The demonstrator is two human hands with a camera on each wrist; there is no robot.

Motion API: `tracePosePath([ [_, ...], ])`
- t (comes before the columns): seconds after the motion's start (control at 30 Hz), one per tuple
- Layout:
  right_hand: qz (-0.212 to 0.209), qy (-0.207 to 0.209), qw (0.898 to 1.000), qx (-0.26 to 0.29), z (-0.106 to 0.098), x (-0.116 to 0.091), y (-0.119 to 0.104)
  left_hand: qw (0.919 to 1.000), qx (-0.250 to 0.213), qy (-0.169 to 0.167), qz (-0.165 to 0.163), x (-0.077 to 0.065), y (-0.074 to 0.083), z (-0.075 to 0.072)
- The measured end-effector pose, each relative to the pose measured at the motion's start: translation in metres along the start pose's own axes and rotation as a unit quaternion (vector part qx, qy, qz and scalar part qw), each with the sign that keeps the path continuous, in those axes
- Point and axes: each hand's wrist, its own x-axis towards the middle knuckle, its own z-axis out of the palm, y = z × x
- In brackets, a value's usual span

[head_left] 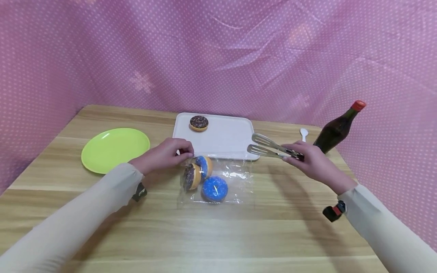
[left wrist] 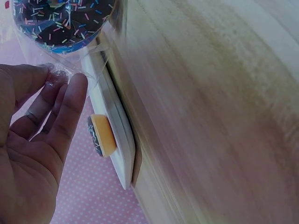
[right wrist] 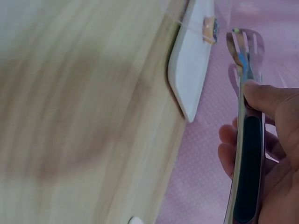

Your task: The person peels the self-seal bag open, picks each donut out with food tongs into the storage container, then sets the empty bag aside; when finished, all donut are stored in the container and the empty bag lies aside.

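My left hand (head_left: 168, 153) pinches the upper left corner of a clear plastic bag (head_left: 239, 182), thumb against fingers, as the left wrist view shows. Inside the bag are a blue donut (head_left: 215, 189), a second blue donut on its edge, and a chocolate donut (head_left: 192, 177) with sprinkles leaning beside it. My right hand (head_left: 308, 157) grips metal serving tongs (right wrist: 250, 154) by their dark handles. The slotted tips are parted, with nothing between them, near the right end of a white tray (head_left: 218, 136). Another chocolate donut (head_left: 199, 123) lies on that tray, toward its far left.
A lime green plate (head_left: 116, 149) lies at the left, beyond my left forearm. At the right back stand a dark bottle with a red cap (head_left: 336, 131) and a small white spoon (head_left: 304, 133). Pink dotted cloth (head_left: 218, 57) hangs behind the wooden table (head_left: 218, 239).
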Motion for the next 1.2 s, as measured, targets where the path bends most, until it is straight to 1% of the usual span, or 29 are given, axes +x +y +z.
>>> tracePosePath([
  [0.27,-0.027,-0.016,0.999,0.005,-0.004,-0.042,0.003,1.0000,-0.003,0.002,0.004,0.001,0.000,0.001],
  [0.37,-0.044,-0.026,0.999,0.013,-0.001,-0.051,0.001,0.9999,-0.005,0.004,0.009,0.002,-0.002,0.002],
  [0.47,-0.047,-0.046,0.997,0.028,0.005,-0.055,-0.002,0.9999,-0.008,0.007,0.009,0.001,-0.002,0.002],
  [0.67,-0.045,-0.092,0.993,0.065,0.020,-0.051,-0.010,0.9999,-0.012,0.005,0.007,0.001,-0.001,0.002],
  [0.83,-0.074,-0.116,0.986,0.093,0.032,-0.043,-0.016,0.9998,-0.012,0.005,0.012,0.002,0.000,0.003],
  [0.93,-0.086,-0.123,0.983,0.105,0.039,-0.037,-0.019,0.9999,-0.013,0.005,0.010,0.002,0.000,0.004],
  [1.2,-0.072,-0.150,0.979,0.121,0.048,-0.020,-0.028,0.9999,-0.014,0.003,0.001,0.001,-0.001,0.004],
])
